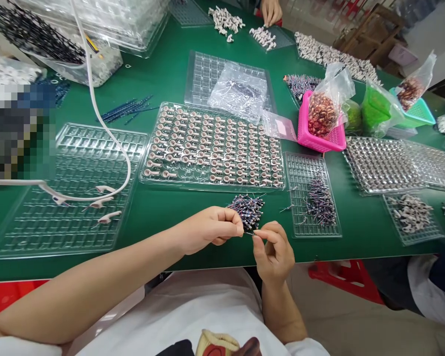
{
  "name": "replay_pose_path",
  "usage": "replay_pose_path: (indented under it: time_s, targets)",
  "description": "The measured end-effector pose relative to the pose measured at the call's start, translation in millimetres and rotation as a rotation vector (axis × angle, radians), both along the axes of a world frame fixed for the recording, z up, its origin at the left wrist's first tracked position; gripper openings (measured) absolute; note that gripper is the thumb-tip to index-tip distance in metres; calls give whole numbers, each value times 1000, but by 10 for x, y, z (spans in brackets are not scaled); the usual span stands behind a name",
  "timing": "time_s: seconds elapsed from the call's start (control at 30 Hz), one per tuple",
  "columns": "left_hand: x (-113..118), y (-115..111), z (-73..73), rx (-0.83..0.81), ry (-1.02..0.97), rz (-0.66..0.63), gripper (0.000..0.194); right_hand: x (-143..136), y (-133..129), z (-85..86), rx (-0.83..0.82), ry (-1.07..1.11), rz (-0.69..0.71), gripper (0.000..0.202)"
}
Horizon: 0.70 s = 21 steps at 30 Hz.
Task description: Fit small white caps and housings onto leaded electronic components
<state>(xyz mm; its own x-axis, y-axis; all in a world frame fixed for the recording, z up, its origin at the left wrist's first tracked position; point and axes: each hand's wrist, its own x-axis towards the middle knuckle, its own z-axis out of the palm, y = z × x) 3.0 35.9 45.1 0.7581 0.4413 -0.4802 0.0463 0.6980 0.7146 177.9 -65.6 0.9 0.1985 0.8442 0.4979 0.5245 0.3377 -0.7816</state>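
Near the table's front edge, my left hand [214,230] and my right hand [274,251] are close together, each with thumb and forefinger pinched. Between the fingertips runs a thin dark wired part [248,233]; its far ends are hidden by the fingers. Just behind my hands lies a heap of small wired parts [246,207] with dark bodies and fine leads. Beyond it is a clear plastic tray [193,185] with rows of white earphone-like shells, some front pockets bare of shells.
To the left lies another clear tray [33,232] holding several white shells [109,217], crossed by a white cable [92,94]. A pink basket [321,141] and a tray of wired parts [300,230] stand right. Across the table is another person's hand [270,11].
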Motion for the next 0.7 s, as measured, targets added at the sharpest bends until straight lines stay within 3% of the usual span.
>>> replay_pose_path:
  time_s: [0.4, 0.57, 0.7]
  targets:
    - [-25, 39, 52, 33, 14, 30, 21, 11, -2, -31, 33, 85, -64, 12]
    - [-74, 96, 111, 12, 9, 210, 12, 18, 17, -34, 21, 192, -62, 16]
    - [-76, 111, 122, -46, -51, 347, 30, 19, 16, -35, -17, 228, -40, 16]
